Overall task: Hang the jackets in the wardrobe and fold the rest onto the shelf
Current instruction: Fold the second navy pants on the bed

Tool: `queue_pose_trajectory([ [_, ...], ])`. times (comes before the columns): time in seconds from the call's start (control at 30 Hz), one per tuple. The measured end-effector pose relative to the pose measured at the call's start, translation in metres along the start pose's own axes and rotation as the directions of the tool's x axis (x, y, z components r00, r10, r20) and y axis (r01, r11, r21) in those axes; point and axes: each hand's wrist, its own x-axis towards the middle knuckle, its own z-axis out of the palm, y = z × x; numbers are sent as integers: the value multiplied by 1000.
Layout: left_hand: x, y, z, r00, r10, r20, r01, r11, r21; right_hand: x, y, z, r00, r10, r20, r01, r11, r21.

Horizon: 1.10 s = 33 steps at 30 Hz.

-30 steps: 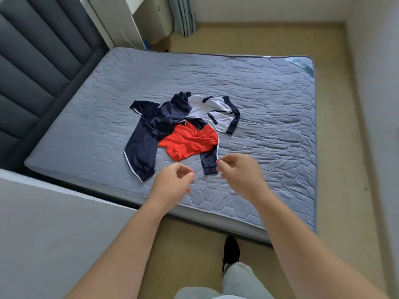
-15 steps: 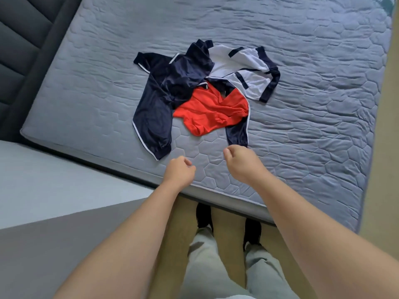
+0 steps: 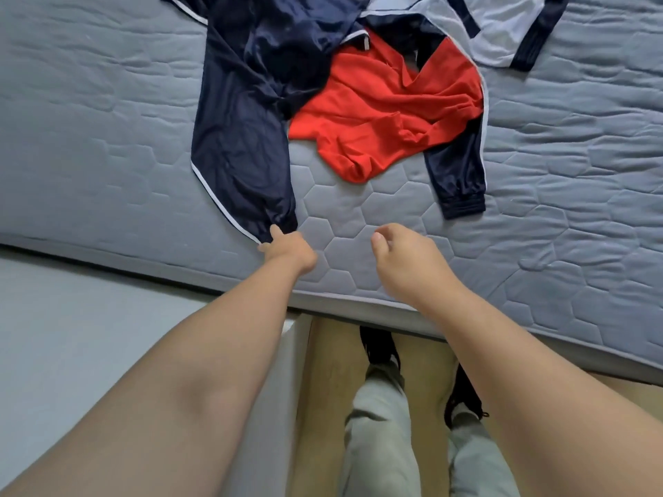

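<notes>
The grey quilted mattress [image 3: 107,102] filled the upper view. On it the clothes lay heaped toward twelve o'clock: the navy jacket [image 3: 247,102] at eleven, the red garment [image 3: 380,116] on top of it at twelve, the white-and-navy top [image 3: 502,30] at one. Nothing looked hung or folded yet. The left hand [image 3: 287,251] pinched the jacket's near cuff between thumb and fingertip. At its three o'clock, the right hand [image 3: 405,260] hovered with fingers curled in on nothing.
</notes>
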Motion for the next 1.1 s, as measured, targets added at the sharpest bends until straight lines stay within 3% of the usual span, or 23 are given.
queue_pose_trajectory([
  [0.3, 68, -33, 29, 998, 8, 58, 1, 990, -143, 17, 8, 34, 993, 101, 55, -103, 994, 32],
  [0.43, 55, -38, 21, 984, -15, -176, -33, 963, -269, 0, 8, 26, 990, 130, 48, -132, 990, 40],
  [0.57, 4, -32, -8, 885, -2, -465, -203, 899, -389, -34, -4, 3, 991, 135, 24, -136, 990, 40],
  [0.77, -121, -15, -73, 805, -61, -590, -440, 607, -662, -116, -33, -50, 993, 104, -63, -101, 994, 51],
  [0.9, -215, -8, -111, 679, -46, -732, -634, 466, -617, -181, -47, -89, 983, 86, -164, -78, 995, 58],
  [1.1, -367, -6, -161, 384, 66, -921, -881, 324, -344, -278, -70, -145, 932, -30, -361, 69, 993, 96],
])
